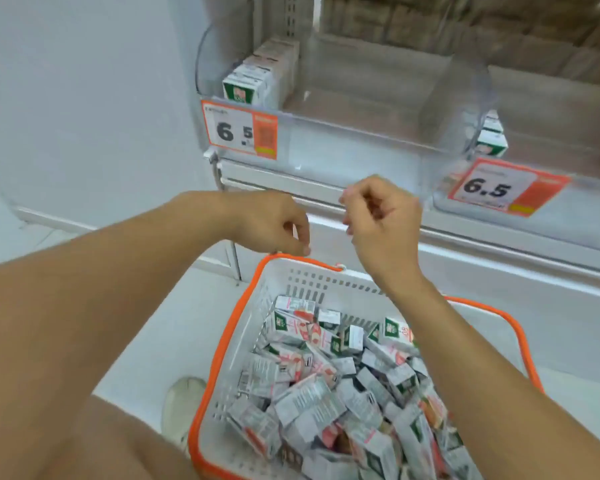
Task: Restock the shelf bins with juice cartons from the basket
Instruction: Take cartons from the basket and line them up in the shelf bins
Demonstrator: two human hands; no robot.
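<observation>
A white basket with an orange rim (243, 323) stands on the floor below me, heaped with several small white, green and red juice cartons (329, 386). My left hand (274, 225) hovers just above the basket's far rim, fingers curled loosely and holding nothing. My right hand (378, 216) hangs beside it, fingers curled inward, also with nothing in it. On the shelf above sits a clear plastic bin (357, 98) with a few cartons (253, 77) lined up at its left end. Most of that bin is bare.
Orange price tags reading 6.5 hang on the bin fronts (241, 131) (499, 188). A second bin at the right holds cartons (492, 140). A lower white shelf edge (465, 237) runs behind my hands. My shoe (182, 407) rests left of the basket.
</observation>
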